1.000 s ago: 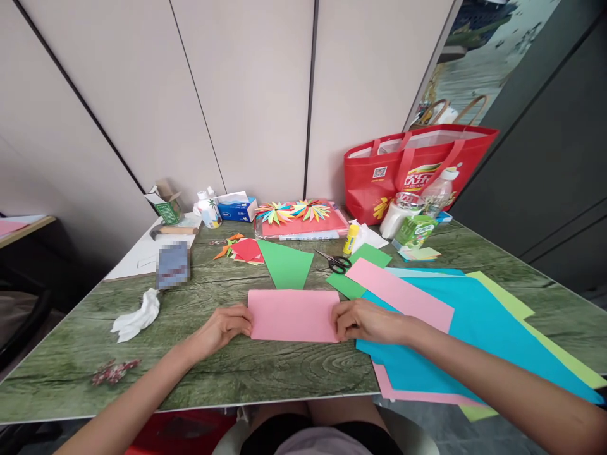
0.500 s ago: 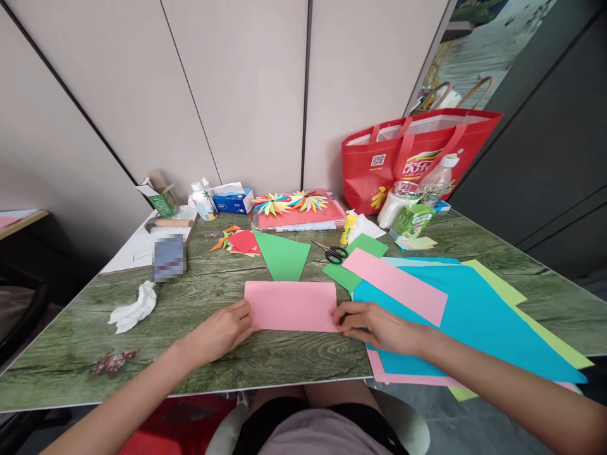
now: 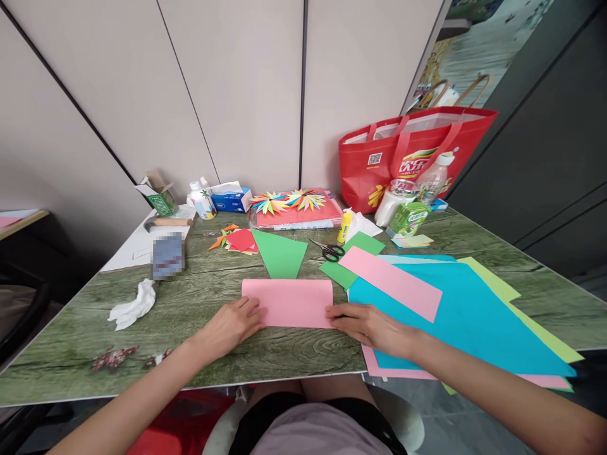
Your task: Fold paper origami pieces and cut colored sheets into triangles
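Observation:
A pink sheet of paper (image 3: 291, 304) lies on the table before me, doubled over, its far edge rounded in a soft bend. The fingers of my left hand (image 3: 233, 325) stretch flat across the near left corner of the paper. At the right edge rests my right hand (image 3: 367, 325), its fingers extended and the tips touching the paper near the lower corner. Beyond the bend lies a green paper piece (image 3: 281, 253). Black-handled scissors (image 3: 332, 253) lie to its right. A pink paper strip (image 3: 391, 283) rests on a large blue sheet (image 3: 467, 316) next to my right forearm.
At the back stand a red bag (image 3: 360, 170), a clear bottle (image 3: 434, 177), a glue stick (image 3: 345, 226) and a blue tissue box (image 3: 231, 201). Folded paper stars (image 3: 269, 203) lie on a red pack. On the left are a hammer (image 3: 173, 222) and a crumpled tissue (image 3: 133, 306).
Both hands have gone from pinching the pink paper's side edges to resting straighter fingers on it. My left fingers have slid inward over the corner. The whole view has shifted slightly.

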Motion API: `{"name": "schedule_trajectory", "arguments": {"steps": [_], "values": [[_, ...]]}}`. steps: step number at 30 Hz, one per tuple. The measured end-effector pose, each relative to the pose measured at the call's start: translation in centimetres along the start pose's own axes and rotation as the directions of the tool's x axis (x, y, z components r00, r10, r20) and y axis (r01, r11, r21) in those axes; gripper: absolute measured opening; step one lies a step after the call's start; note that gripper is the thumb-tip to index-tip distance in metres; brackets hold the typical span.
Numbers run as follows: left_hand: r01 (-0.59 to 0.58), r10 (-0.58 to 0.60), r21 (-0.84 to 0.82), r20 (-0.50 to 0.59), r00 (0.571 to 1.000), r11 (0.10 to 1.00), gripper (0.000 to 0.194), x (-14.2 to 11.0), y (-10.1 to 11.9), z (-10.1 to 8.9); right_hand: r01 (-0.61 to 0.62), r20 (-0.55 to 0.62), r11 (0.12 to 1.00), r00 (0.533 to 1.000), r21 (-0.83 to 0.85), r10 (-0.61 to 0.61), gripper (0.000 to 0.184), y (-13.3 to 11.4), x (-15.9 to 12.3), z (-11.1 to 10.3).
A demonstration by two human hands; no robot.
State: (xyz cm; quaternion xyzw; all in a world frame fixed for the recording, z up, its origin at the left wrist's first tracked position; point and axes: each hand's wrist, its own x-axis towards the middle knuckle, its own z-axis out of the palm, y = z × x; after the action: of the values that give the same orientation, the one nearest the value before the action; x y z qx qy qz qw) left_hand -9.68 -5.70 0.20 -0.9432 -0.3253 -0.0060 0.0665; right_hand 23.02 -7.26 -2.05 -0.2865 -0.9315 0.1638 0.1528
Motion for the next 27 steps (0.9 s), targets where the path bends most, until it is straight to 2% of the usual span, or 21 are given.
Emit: {"name": "schedule_trajectory", "arguments": {"steps": [4,12,20,27], "values": [[-0.005,0.008,0.053,-0.052,0.999,0.999,0.03,0.0,0.3,0.4,-0.005,-0.043,0.999,0.999,-0.035,0.003,0.029,-0.1,-0.2,0.5],[0.008,0.001,0.099,-0.088,0.996,0.995,0.028,-0.4,0.7,0.9,0.082,-0.058,0.993,0.995,-0.083,-0.087,0.03,-0.5,0.2,0.9],[0.021,-0.009,0.107,-0.109,0.994,0.994,0.029,-0.4,0.9,0.8,0.121,-0.136,0.985,0.981,-0.123,-0.137,0.025,-0.4,0.0,2.1],[0.038,-0.033,0.105,-0.049,0.998,0.994,0.03,-0.6,1.0,0.8,0.106,-0.054,0.985,0.992,-0.135,-0.115,0.024,-1.2,0.6,1.0]]}}
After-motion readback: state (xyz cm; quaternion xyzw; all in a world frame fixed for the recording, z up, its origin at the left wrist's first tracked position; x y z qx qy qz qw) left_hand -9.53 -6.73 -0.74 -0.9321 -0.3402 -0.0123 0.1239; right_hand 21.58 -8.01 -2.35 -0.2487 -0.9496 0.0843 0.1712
